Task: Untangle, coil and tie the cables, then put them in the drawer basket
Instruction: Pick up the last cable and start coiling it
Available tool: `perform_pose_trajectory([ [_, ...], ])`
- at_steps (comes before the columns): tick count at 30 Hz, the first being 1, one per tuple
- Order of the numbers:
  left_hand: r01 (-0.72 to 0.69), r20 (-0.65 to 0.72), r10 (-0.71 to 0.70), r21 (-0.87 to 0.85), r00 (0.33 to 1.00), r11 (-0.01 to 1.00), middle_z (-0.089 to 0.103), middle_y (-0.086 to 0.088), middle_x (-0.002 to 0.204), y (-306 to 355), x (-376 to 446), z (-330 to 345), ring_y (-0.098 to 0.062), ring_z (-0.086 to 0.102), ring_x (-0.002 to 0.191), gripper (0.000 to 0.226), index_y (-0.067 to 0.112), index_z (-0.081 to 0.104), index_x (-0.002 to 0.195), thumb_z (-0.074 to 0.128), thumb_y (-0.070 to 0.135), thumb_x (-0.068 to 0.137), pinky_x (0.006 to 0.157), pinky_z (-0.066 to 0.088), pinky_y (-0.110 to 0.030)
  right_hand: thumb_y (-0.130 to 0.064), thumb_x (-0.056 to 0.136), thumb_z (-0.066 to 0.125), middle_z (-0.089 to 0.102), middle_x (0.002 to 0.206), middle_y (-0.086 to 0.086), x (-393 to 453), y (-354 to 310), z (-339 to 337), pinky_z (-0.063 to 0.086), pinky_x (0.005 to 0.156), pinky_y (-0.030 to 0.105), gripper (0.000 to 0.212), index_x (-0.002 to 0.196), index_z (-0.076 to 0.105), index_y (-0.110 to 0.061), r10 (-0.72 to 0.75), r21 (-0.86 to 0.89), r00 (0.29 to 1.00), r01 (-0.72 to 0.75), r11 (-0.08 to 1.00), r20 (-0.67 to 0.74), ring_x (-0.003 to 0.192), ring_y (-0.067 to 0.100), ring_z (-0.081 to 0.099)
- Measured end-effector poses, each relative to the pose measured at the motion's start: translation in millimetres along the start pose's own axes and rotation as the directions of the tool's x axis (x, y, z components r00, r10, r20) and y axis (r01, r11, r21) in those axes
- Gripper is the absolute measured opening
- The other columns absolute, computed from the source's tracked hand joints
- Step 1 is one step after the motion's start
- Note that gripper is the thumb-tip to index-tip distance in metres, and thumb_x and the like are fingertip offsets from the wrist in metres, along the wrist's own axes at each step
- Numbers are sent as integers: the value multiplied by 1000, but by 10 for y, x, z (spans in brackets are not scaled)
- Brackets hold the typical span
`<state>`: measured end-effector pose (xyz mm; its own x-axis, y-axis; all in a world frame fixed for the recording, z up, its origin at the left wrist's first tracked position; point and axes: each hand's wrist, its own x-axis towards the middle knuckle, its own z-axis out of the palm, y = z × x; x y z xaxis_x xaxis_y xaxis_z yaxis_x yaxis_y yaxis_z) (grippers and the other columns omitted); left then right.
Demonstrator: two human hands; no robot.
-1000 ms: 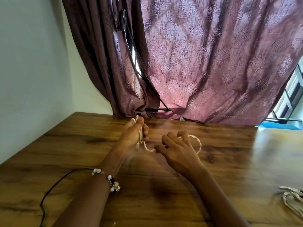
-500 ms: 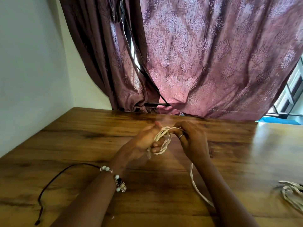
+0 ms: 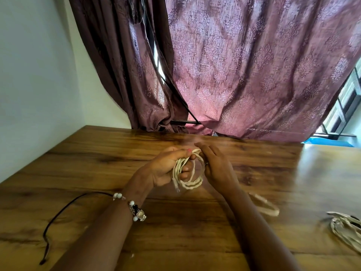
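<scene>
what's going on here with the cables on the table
A person is winding a cream cable into a coil above a wooden table. The left hand holds the loops, and the right hand guides the strand around them. The cable's loose tail trails on the table to the right, so the coil is not yet finished or tied. A black cable lies loose on the left, and another pale bundle sits at the right edge.
</scene>
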<state>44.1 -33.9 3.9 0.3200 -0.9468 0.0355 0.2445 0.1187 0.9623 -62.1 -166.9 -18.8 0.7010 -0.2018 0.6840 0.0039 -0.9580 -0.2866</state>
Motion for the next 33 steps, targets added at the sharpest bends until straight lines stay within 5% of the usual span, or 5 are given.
perform_pose_trajectory([
  [11, -163, -149, 100, -517, 984, 840, 27, 10, 37, 170, 4, -314, -2, 24, 26, 31, 18, 41, 68, 44, 42, 88, 31, 15, -16, -14, 96, 43, 65, 114, 4, -88, 174, -17, 51, 74, 44, 48, 143, 39, -23, 82, -440, 980, 6, 898, 181, 90, 33, 64],
  [17, -405, -415, 153, -631, 897, 661, 32, 8, 42, 263, -25, -547, -4, 30, 31, 36, 23, 47, 61, 42, 27, 96, 35, 20, -15, -7, 82, 60, 63, 90, 3, -61, 93, -58, 46, 71, 38, 51, 130, 53, -22, -165, -442, 952, 267, 856, 256, 80, 25, 62],
  [24, -272, -476, 185, -121, 860, 955, 56, -2, 53, 165, 59, -202, -13, 48, 40, 24, 11, 46, 78, 45, 20, 100, 42, 40, -20, -21, 84, 43, 61, 92, 3, -32, -298, 66, 47, 63, 34, 29, 98, 68, -16, -441, -384, 891, 447, 808, 111, 87, 18, 47],
  [30, -148, -277, 295, 449, 914, 881, 53, -11, 67, -55, 106, -5, -21, 52, 59, 30, 9, 58, 74, 50, 28, 97, 53, 41, -31, -20, 81, 66, 68, 86, -2, -27, -321, -53, 53, 57, 35, 18, 98, 60, -20, -228, 71, 971, 233, 970, -72, 71, 13, 62],
  [33, -117, -30, 134, 333, 990, 936, 49, -4, 49, -124, 84, 25, -14, 43, 37, 43, 16, 58, 59, 44, 29, 97, 46, 29, -29, -18, 70, 76, 61, 68, -8, 5, -268, -180, 47, 53, 23, 24, 84, 58, -24, -66, 236, 983, 106, 966, -173, 59, 6, 55],
])
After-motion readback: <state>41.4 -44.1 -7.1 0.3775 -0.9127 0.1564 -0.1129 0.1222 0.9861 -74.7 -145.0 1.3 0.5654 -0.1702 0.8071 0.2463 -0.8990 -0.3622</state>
